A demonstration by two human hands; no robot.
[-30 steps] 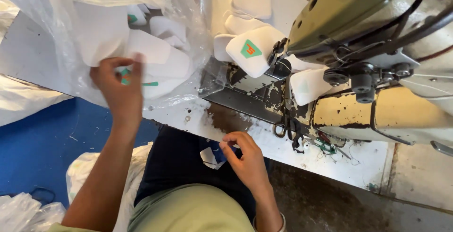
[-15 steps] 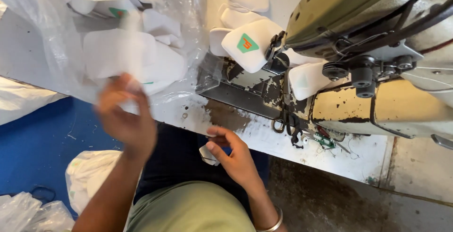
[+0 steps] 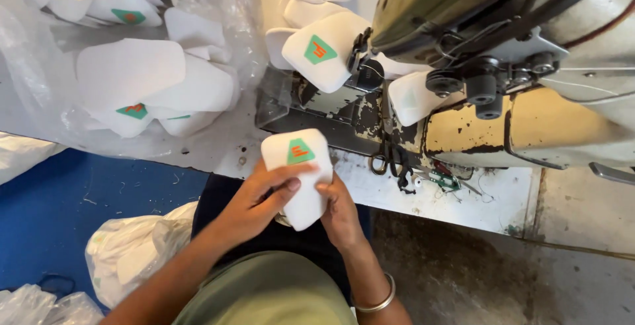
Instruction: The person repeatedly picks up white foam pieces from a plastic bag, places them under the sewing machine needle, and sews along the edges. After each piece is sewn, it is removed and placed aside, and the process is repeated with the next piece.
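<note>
While both hands grip one white piece (image 3: 301,176) at frame centre, clear bag (image 3: 132,67) of same pieces sits at 10 o'clock. L hand (image 3: 254,199) wraps its left edge, R hand (image 3: 340,209) pinches lower right. Scissors (image 3: 390,160) at 2 o'clock of piece, sewing machine (image 3: 529,67) at 1 o'clock.

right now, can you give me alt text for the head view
Both hands, left hand and right hand, hold a white padded fabric piece with a green and orange patch in front of an old sewing machine. A clear plastic bag of similar white pieces lies to the left.
</note>
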